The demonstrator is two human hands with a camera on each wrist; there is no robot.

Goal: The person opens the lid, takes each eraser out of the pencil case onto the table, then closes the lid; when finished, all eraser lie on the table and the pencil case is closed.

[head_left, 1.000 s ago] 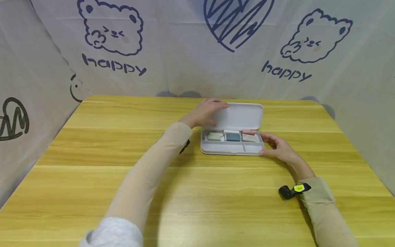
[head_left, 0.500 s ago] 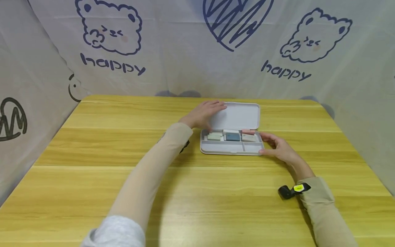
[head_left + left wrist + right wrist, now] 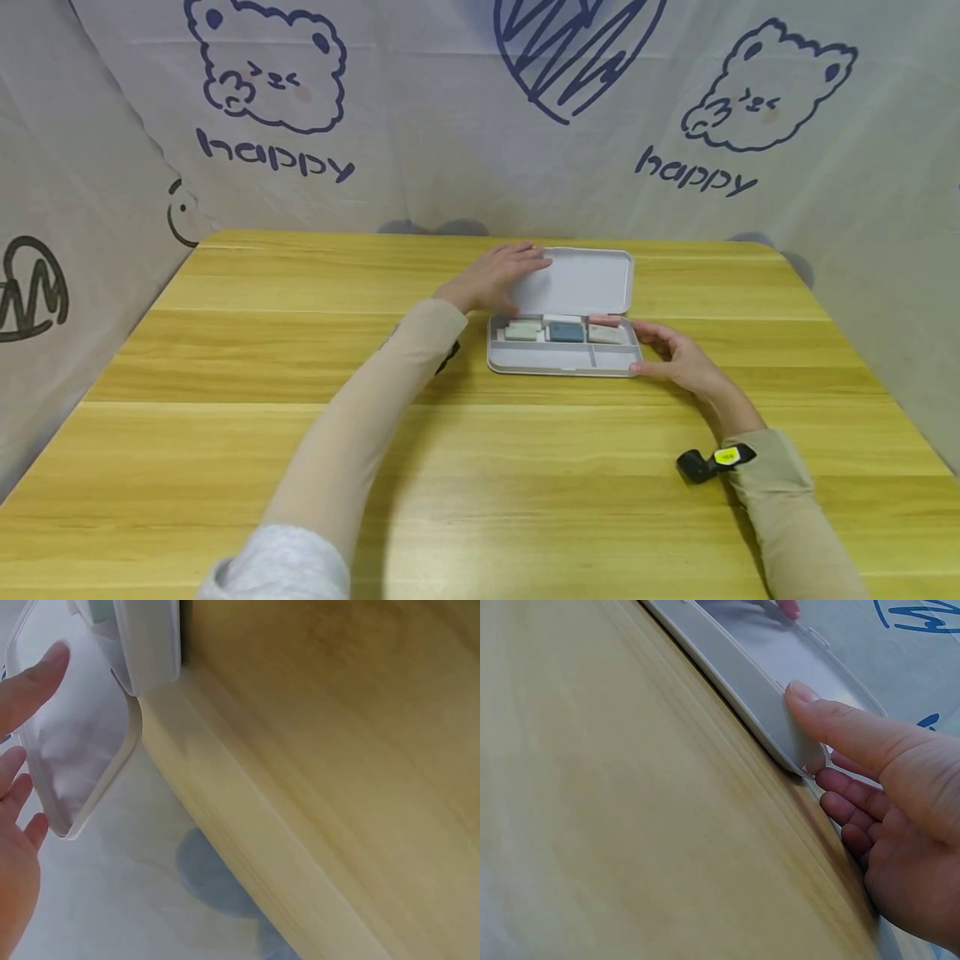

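A white hinged plastic case (image 3: 543,358) lies on the table with its lid (image 3: 577,279) raised at the back. Several small blocks, pale green (image 3: 521,332), blue (image 3: 566,332), white and pink (image 3: 603,320), sit in its rear compartments. My left hand (image 3: 498,275) holds the lid's left side, the thumb (image 3: 46,671) over the inner face and the other fingers at the rim. At the case's right end, my right hand (image 3: 686,358) grips it between thumb (image 3: 806,694) and fingers. The lid's left part is hidden behind my left hand.
A wood-grain table (image 3: 480,467) extends around the case, its far edge close behind the lid. White cloth (image 3: 420,108) with drawn bears hangs behind it. A black wrist camera (image 3: 697,467) sits on the right sleeve.
The lid and my left hand have shifted slightly, with the left thumb lower, close to the case's rear edge. My right hand stays at the right end.
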